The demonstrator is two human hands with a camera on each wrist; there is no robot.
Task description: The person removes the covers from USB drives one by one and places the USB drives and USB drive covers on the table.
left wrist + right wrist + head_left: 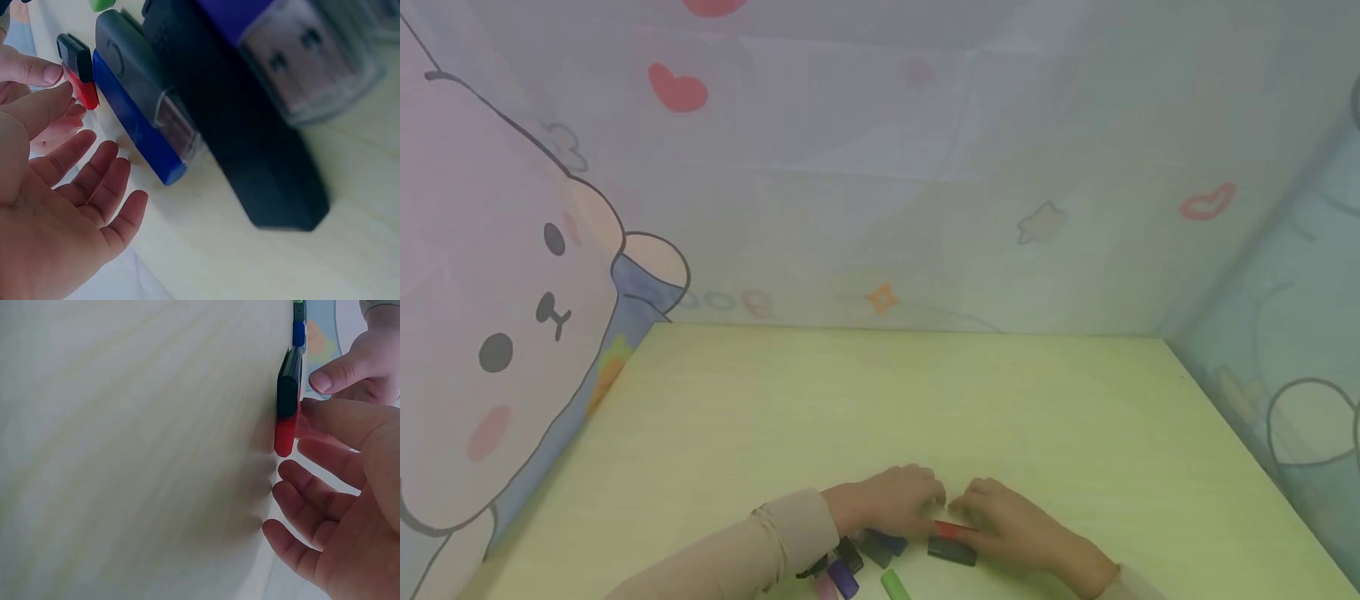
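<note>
A black-and-red USB flash drive (952,550) lies between my hands on the table. My right hand (1018,529) is at its right side, the thumb by the red part; the fingers are loosely bent, and whether the thumb touches it I cannot tell. My left hand (895,500) hovers over a grey-and-blue flash drive (134,94), its fingers spread and relaxed around nothing. That drive has a clear cap over its plug. Beside it lie a long black stick (244,137) and a purple flash drive (842,578) with a clear cap.
A green piece (895,584) and a pink piece (826,588) lie at the near edge of the view. The pale yellow-green table (910,400) reaches back to a printed cloth wall (850,208), with similar cloth on both sides.
</note>
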